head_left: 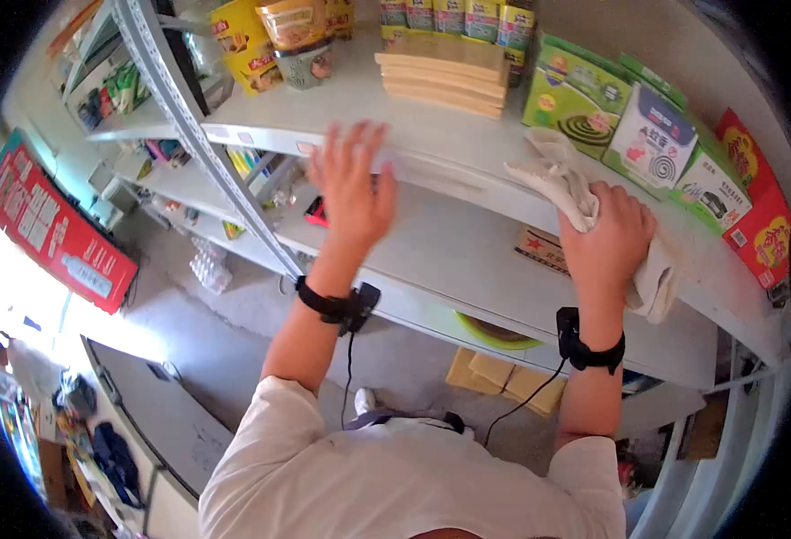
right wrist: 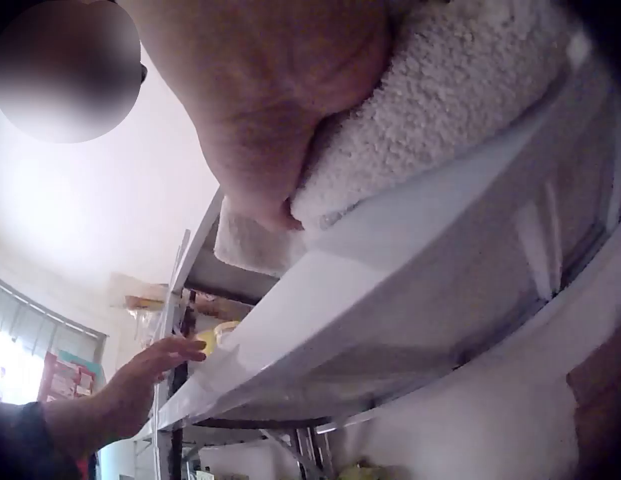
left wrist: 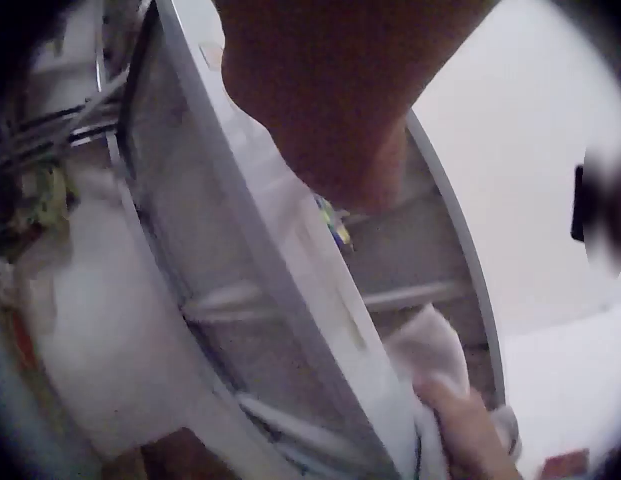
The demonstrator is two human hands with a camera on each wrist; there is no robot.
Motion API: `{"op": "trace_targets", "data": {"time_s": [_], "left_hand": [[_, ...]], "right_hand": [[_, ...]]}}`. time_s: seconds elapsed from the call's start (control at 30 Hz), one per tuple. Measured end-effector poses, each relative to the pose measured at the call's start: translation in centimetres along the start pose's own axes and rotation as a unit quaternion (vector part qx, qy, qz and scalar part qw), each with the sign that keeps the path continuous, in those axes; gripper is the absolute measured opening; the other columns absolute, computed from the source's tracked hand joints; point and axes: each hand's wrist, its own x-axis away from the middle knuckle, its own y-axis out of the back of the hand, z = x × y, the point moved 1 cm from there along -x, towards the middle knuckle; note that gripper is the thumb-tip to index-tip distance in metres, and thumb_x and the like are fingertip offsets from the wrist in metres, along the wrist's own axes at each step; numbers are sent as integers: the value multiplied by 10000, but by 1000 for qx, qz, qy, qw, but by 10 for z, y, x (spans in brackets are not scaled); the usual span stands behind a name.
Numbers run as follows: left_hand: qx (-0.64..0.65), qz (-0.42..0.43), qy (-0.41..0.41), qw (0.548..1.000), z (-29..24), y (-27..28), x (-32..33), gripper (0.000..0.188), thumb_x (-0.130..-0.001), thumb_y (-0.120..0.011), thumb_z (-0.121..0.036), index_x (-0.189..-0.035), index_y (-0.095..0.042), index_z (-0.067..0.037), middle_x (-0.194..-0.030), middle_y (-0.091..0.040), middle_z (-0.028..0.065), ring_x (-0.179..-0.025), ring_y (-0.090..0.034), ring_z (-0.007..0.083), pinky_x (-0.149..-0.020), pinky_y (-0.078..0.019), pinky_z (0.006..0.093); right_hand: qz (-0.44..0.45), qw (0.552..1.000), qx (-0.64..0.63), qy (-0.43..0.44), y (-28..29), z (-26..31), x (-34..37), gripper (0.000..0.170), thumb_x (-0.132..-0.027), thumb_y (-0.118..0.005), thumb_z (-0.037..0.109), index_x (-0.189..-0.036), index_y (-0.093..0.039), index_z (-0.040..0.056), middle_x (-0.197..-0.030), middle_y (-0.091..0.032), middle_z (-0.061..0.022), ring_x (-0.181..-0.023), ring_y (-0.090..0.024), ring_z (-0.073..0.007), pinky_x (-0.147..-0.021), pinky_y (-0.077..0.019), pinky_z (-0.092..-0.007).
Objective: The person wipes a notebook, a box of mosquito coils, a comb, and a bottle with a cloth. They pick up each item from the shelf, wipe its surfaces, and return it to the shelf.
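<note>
My right hand point(head_left: 606, 235) grips a white fluffy cloth point(head_left: 552, 184) at the front edge of the upper white shelf point(head_left: 449, 148). One end of the cloth lies on the shelf, and another hangs below the hand. The right wrist view shows its looped pile point(right wrist: 440, 110) under my palm, along the shelf edge. My left hand point(head_left: 355, 184) is raised near the same edge, further left, fingers spread and holding nothing. From the left wrist, the thumb of the right hand point(left wrist: 465, 430) shows against the cloth; the left hand's fingers are mostly hidden there.
On the upper shelf stand yellow noodle cups point(head_left: 292, 27), a stack of tan packets point(head_left: 445, 76), small tins point(head_left: 481, 22) and green mosquito-coil boxes point(head_left: 579, 94). A metal upright point(head_left: 193, 135) rises at the left. Below, a lower shelf point(head_left: 467, 242) bears a brown card point(head_left: 539, 247).
</note>
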Motion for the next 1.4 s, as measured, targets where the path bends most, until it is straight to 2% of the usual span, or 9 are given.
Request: {"op": "trace_targets", "data": {"time_s": [0.17, 0.33, 0.53, 0.7, 0.77, 0.97, 1.07, 1.17, 1.4], "left_hand": [[-16, -29, 2, 999, 144, -22, -8, 364, -847, -545, -259, -1190, -593, -148, -1275, -546, 66, -1312, -386, 308, -1117, -130, 534], [55, -108, -9, 993, 159, -38, -14, 358, -800, -549, -300, -1103, -614, -122, -1194, -581, 52, -1237, -456, 268, -1123, -86, 512], [21, -52, -65, 996, 179, -24, -8, 290, -809, -607, -318, -1059, -650, -176, -1153, -615, 31, -1184, -505, 232, -1095, -142, 499], [82, -63, -86, 991, 186, -17, -10, 300, -801, -630, -254, -1094, -637, -192, -1162, -609, 2, -1179, -510, 199, -1068, -185, 483], [83, -34, -61, 994, 176, -4, -15, 327, -806, -623, -256, -1128, -624, -195, -1177, -601, -6, -1185, -505, 194, -1069, -185, 483], [111, 20, -37, 993, 169, 8, -12, 372, -827, -593, -199, -1198, -593, -173, -1251, -573, 14, -1238, -464, 219, -1099, -140, 487], [120, 7, -36, 992, 169, 4, -19, 370, -826, -588, -194, -1195, -594, -167, -1252, -573, 25, -1242, -460, 239, -1100, -140, 492], [121, -4, -21, 992, 162, 3, -14, 368, -826, -584, -189, -1192, -593, -153, -1245, -574, 35, -1239, -459, 259, -1093, -149, 502], [98, 50, -36, 993, 175, 20, -51, 439, -809, -612, -167, -1240, -549, -114, -1122, -575, 95, -1143, -485, 305, -1030, -300, 486]], "right_hand": [[7, 999, 44, 15, -39, 96, -35, 418, -673, -752, 361, -988, -667, 99, -916, -644, -84, -915, -581, -272, -913, -358, -437], [-9, 998, 14, 64, -68, 205, -65, 412, -670, -766, 361, -977, -676, 102, -905, -651, -74, -870, -596, -289, -901, -391, -411], [5, 995, -43, 95, -93, 288, -86, 425, -661, -767, 352, -992, -677, 100, -924, -667, -92, -888, -613, -300, -880, -402, -420], [-36, 983, -131, 121, -84, 264, -74, 405, -658, -771, 349, -958, -674, 94, -894, -651, -116, -910, -604, -312, -886, -401, -445], [-6, 993, -91, 68, -69, 235, -62, 448, -642, -792, 333, -1002, -677, 93, -970, -667, -129, -962, -611, -308, -909, -413, -447], [-116, 990, -14, -83, -44, 103, -23, 363, -724, -767, 311, -921, -702, 13, -899, -695, -184, -845, -658, -374, -763, -512, -420], [-90, 977, -4, -196, -28, 96, -26, 383, -763, -739, 348, -958, -702, 20, -918, -699, -177, -865, -663, -352, -782, -503, -420], [-62, 964, 204, -159, -41, 116, -30, 410, -765, -727, 376, -1005, -701, 45, -926, -700, -160, -871, -661, -336, -807, -482, -431], [-73, 996, -16, -41, -49, 172, -33, 381, -609, -795, 307, -912, -655, 123, -865, -607, -63, -878, -570, -287, -898, -378, -424]]}}
